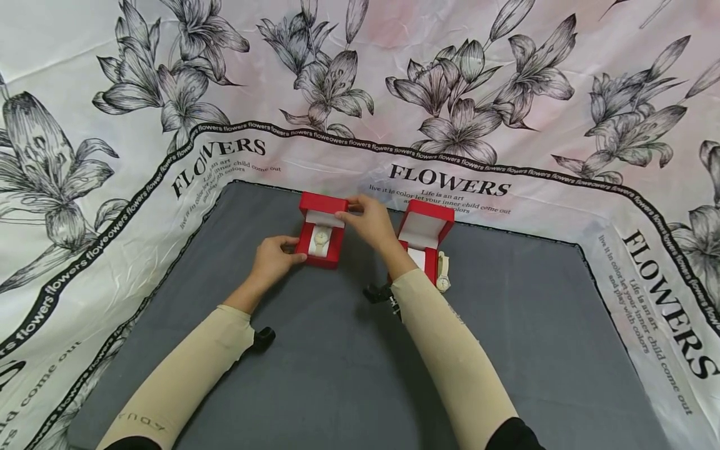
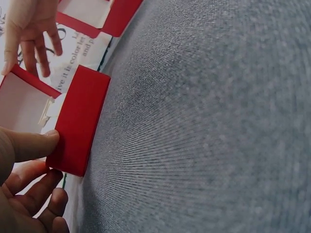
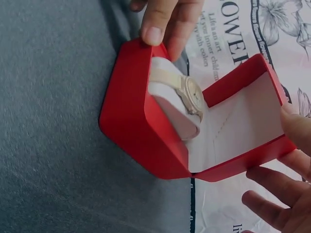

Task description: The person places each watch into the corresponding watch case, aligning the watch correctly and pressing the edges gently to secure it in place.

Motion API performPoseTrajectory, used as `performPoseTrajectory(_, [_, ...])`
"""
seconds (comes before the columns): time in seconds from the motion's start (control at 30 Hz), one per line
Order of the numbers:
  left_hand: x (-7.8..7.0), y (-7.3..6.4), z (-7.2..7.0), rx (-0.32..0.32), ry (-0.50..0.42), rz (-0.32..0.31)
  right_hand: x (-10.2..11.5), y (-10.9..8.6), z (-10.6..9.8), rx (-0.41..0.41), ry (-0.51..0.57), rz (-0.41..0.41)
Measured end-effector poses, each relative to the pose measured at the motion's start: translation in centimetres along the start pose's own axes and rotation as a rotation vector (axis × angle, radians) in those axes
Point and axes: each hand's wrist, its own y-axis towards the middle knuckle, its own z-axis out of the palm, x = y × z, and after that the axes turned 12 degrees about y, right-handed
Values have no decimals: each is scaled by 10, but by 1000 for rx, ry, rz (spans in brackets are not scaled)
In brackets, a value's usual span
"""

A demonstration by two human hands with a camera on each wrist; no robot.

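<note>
A red watch box [image 1: 335, 251] stands with its lid raised on the grey cloth. Inside it, a cream-strapped wristwatch [image 3: 193, 94] is wrapped round a white cushion [image 3: 166, 103]. My left hand [image 1: 274, 259] grips the base at its left front corner, thumb on the front wall and fingers at the side. At the upper right, my right hand [image 1: 371, 222] pinches the edge of the lid [image 3: 248, 87], its thumb on the inner side and fingers behind. The lid tilts back on its hinge.
Just right of my right hand stands a second open red box [image 1: 430, 214], partly hidden by my forearm. Another light-strapped watch [image 1: 443, 275] lies against its right side. A white flower-printed cloth [image 1: 337, 153] borders the grey cloth [image 1: 315, 356].
</note>
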Motion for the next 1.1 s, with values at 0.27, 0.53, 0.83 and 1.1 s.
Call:
performPoseTrajectory(0.27, [1,-1,1,10,14,-20,-3,-7,5,-7,15,-12])
performPoseTrajectory(0.53, [1,2,-1,-2,14,-10,-2,-7,8,-34,-14,-39])
performPoseTrajectory(0.83, [1,2,-1,12,20,-22,-3,-13,9,-33,-21,-31])
performPoseTrajectory(1.1, [1,5,-3,33,-12,-21,-5,-13,11,-43,-52,-51])
